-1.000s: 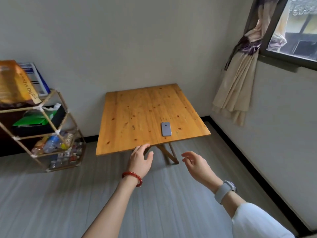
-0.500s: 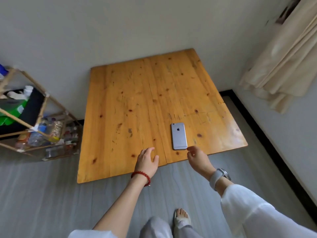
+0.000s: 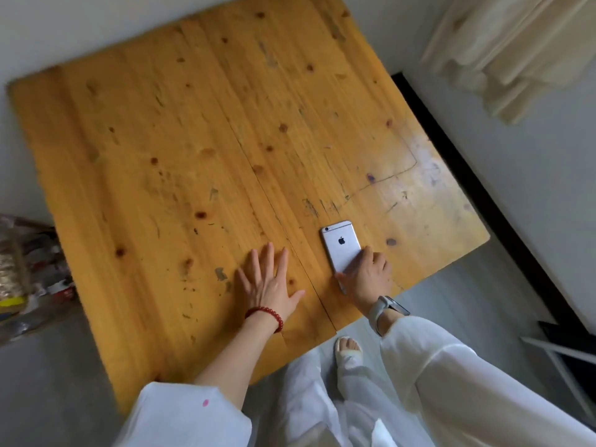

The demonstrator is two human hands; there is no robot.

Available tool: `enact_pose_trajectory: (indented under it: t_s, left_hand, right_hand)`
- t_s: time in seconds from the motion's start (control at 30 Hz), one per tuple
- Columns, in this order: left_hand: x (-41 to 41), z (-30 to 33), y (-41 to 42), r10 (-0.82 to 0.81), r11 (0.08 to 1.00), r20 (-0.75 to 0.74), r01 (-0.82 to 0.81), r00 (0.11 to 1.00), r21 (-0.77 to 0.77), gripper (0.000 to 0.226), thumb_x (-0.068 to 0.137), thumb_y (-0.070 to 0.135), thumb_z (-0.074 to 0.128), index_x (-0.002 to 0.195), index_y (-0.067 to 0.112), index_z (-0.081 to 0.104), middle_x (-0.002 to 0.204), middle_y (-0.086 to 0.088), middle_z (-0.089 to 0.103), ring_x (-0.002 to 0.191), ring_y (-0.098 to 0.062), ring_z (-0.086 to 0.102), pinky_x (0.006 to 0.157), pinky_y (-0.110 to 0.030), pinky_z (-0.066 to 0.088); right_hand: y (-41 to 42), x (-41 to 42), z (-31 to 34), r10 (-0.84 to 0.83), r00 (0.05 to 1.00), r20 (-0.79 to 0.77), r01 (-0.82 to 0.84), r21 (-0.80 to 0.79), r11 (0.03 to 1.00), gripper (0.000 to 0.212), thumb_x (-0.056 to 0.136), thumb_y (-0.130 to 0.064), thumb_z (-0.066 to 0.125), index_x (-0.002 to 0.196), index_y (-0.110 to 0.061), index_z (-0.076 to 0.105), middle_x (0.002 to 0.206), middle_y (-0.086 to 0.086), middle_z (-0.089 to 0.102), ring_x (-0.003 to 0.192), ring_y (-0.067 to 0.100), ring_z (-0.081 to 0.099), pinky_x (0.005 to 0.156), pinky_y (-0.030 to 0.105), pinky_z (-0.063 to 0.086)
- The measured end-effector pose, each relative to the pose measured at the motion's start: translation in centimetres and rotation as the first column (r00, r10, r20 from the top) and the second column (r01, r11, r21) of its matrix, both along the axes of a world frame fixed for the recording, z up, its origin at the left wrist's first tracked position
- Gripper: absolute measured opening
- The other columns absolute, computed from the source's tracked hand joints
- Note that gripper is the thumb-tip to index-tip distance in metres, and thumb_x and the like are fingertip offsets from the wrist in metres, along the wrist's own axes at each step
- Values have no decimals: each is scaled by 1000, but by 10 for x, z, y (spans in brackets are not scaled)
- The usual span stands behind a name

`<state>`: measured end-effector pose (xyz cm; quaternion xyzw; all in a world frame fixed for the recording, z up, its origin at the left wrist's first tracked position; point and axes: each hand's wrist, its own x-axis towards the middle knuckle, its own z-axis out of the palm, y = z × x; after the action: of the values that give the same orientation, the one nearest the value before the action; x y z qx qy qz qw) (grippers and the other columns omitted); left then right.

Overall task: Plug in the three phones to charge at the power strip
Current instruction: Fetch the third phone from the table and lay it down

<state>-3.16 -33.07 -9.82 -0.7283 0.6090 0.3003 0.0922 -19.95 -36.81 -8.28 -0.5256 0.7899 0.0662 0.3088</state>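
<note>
Your left hand [image 3: 269, 283] lies flat on the wooden table [image 3: 167, 150], palm down with the fingers spread wide and holding nothing. It rests near the table's near edge, about midway along it, and a red bead bracelet [image 3: 265, 316] circles the wrist. Your right hand [image 3: 366, 279] is curled over the near end of a silver phone [image 3: 340, 245], thumb against one long side and fingers draped over the other, grasping it while it lies on the wood. The phone is face down, its logo and camera lens upward, close to the table's near edge and toward the near right corner. A grey watch [image 3: 383, 309] sits on your right wrist.

The tabletop is knotted yellow pine with scuffs and pen marks near the right edge. Beyond the right edge a pale curtain [image 3: 512, 50] hangs against a white wall with a black baseboard [image 3: 477, 185]. Off the left edge, a blurred cluttered shelf [image 3: 29, 269] stands on the grey floor. White sleeves, white trousers and one sandalled foot [image 3: 348, 348] show below the near edge.
</note>
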Motion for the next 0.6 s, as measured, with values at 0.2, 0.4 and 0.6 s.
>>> enact_pose_trajectory:
  t_s: [0.2,0.4,0.6]
  left_hand:
    - [8,-12,2,-72,997,41,71,997,18,92,79,62,46,140,34,-17,148,1,-30,128,-28,-36,106,-58,-17]
    - [5,-6,0,-52,998,41,51,998,34,91,79,58,51,142,32,-9,155,-1,-19,140,-32,-22,109,-59,-11]
    - [-28,19,-20,197,980,-202,-191,959,49,64,84,34,58,139,17,30,155,-10,8,142,-32,3,115,-50,16]
  right_hand:
    - [-7,16,1,-139,990,26,138,52,989,59,73,-24,69,118,-4,36,117,17,39,106,33,41,82,45,44]
    - [14,16,17,-205,946,253,212,-1,977,28,87,-16,49,112,-8,37,88,6,51,73,25,51,60,34,40]
    - [64,-18,34,-433,804,407,528,-153,836,19,92,-11,40,110,-6,42,93,14,57,82,36,54,65,38,41]
